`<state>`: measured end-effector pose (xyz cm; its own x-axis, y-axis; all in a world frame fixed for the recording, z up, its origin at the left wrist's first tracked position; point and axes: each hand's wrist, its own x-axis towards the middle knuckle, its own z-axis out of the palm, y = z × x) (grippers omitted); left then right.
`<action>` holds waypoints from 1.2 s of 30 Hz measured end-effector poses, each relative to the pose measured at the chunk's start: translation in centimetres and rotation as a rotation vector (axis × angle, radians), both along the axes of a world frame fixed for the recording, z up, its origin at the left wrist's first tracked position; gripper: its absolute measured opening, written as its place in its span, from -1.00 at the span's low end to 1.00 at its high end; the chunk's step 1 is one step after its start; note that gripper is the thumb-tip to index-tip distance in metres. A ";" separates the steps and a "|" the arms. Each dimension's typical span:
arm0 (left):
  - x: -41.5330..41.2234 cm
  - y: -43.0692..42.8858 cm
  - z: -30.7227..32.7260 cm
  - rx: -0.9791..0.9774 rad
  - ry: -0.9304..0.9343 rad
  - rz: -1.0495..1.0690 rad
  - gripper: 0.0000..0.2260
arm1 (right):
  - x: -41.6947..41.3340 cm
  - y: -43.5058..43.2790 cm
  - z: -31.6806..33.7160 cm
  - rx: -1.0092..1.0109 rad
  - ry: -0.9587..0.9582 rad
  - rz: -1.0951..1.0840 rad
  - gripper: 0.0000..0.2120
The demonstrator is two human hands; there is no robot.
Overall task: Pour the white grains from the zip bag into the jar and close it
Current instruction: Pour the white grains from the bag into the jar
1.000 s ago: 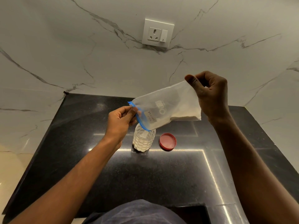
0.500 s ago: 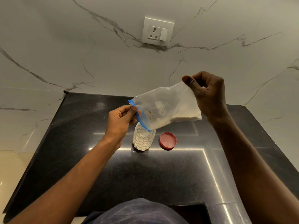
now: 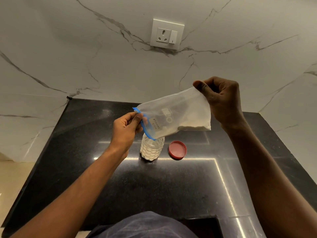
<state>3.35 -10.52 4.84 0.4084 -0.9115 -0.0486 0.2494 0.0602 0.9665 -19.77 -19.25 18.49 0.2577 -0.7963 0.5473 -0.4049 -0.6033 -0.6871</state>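
A clear zip bag [image 3: 176, 114] with a blue zip strip is held tilted over the jar, its mouth pointing down-left. White grains lie in the bag's lower right corner. My left hand [image 3: 127, 129] pinches the blue zip edge. My right hand [image 3: 221, 100] grips the bag's raised bottom end. The clear plastic jar [image 3: 151, 149] stands open on the black counter [image 3: 77, 152], mostly filled with white grains. Its red lid [image 3: 177, 149] lies flat just to the right of the jar.
A marble wall rises behind the counter with a white socket and switch plate [image 3: 167, 34]. The counter's left edge drops off to a beige floor [image 3: 10, 177]. My clothing [image 3: 144, 225] shows at the bottom.
The right hand has shifted slightly left and down with the bag's end. The left hand and the jar stay where they were.
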 end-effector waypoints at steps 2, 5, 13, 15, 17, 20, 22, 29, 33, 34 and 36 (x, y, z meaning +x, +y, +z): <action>0.0 0.0 -0.2 0.001 0.011 0.000 -0.83 | -0.1 -0.1 0.0 0.015 0.001 0.004 -0.79; -0.1 0.1 -0.3 -0.009 0.016 -0.006 -0.84 | -0.1 0.0 0.0 0.022 0.009 0.005 -0.80; -0.2 0.2 -0.3 0.003 0.017 -0.010 -0.81 | -0.2 0.0 0.2 -0.002 0.007 -0.004 -0.81; -0.1 0.2 -0.2 0.003 0.020 -0.008 -0.83 | -0.2 0.0 0.2 -0.006 0.009 0.002 -0.80; -0.2 0.1 -0.3 -0.002 0.019 -0.011 -0.82 | -0.1 -0.1 0.2 -0.015 -0.004 -0.001 -0.78; -0.2 0.1 -0.4 0.012 0.019 0.000 -0.79 | 0.1 -0.1 0.2 -0.031 0.010 0.010 -0.80; -0.2 0.2 -0.3 0.005 0.026 -0.004 -0.80 | 0.1 -0.1 0.3 -0.038 0.002 0.007 -0.80; -0.5 0.3 -0.2 -0.009 0.034 -0.006 -0.86 | 0.1 -0.3 0.3 -0.057 0.006 0.011 -0.78; -0.5 0.4 -0.1 -0.008 0.043 0.004 -0.87 | 0.2 -0.4 0.3 -0.067 0.012 0.012 -0.78; -0.5 0.4 -0.1 -0.010 0.044 -0.001 -0.88 | 0.3 -0.5 0.3 -0.065 0.004 0.007 -0.77; -0.6 0.5 -0.2 -0.009 0.049 0.000 -0.88 | 0.3 -0.5 0.3 -0.054 0.005 0.011 -0.72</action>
<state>2.80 -10.03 4.66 0.4057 -0.9120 -0.0600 0.2966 0.0693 0.9525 -19.46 -19.79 18.81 0.2688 -0.7627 0.5882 -0.4017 -0.6438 -0.6512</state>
